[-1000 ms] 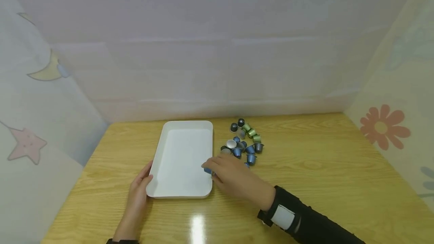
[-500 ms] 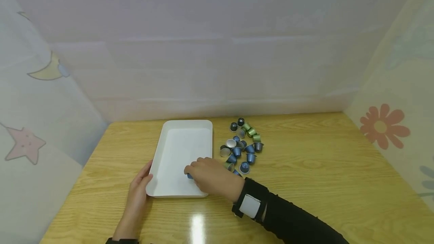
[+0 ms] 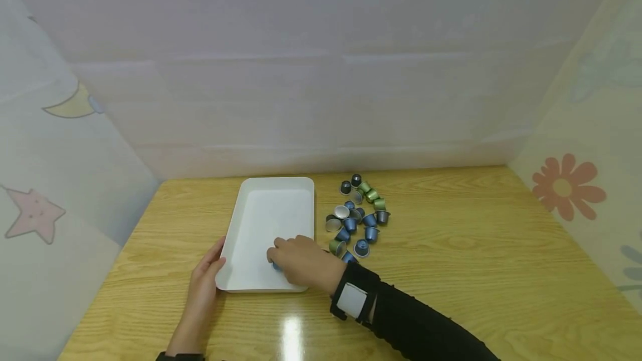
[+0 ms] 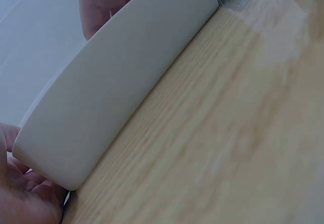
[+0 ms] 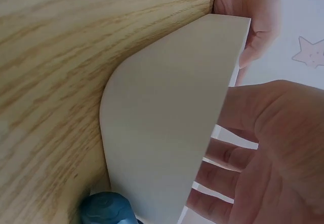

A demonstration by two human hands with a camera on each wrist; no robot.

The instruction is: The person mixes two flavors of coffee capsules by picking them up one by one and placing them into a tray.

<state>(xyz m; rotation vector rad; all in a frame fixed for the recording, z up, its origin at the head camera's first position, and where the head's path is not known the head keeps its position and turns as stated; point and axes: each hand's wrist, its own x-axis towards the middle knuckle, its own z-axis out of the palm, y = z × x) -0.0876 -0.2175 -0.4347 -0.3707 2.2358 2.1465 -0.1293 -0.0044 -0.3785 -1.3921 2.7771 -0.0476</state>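
A white rectangular tray [image 3: 268,222] lies on the wooden table. My left hand [image 3: 204,277] grips its left edge near the front corner, thumb at the rim and fingers along the outer wall. My right hand [image 3: 303,261] reaches over the right wall, low inside the tray's front part. It pinches a blue coffee capsule [image 3: 276,266], mostly covered by the fingers. In the right wrist view the tray wall [image 5: 157,117] hides the fingertips and capsule. Right of the tray lies a loose group of blue, green, dark and silver capsules, including a blue capsule [image 3: 361,248] near the wrist.
Green capsules [image 3: 371,196] and dark capsules [image 3: 346,187] lie toward the back of the group. One green capsule [image 3: 337,247] sits close to the tray's right wall. A pale cloth backdrop [image 3: 321,99] rises behind the table's far edge.
My right hand has moved left from the edge of the capsule group into the tray, carrying the blue capsule, and lately a little further left. My left hand stays at the tray.
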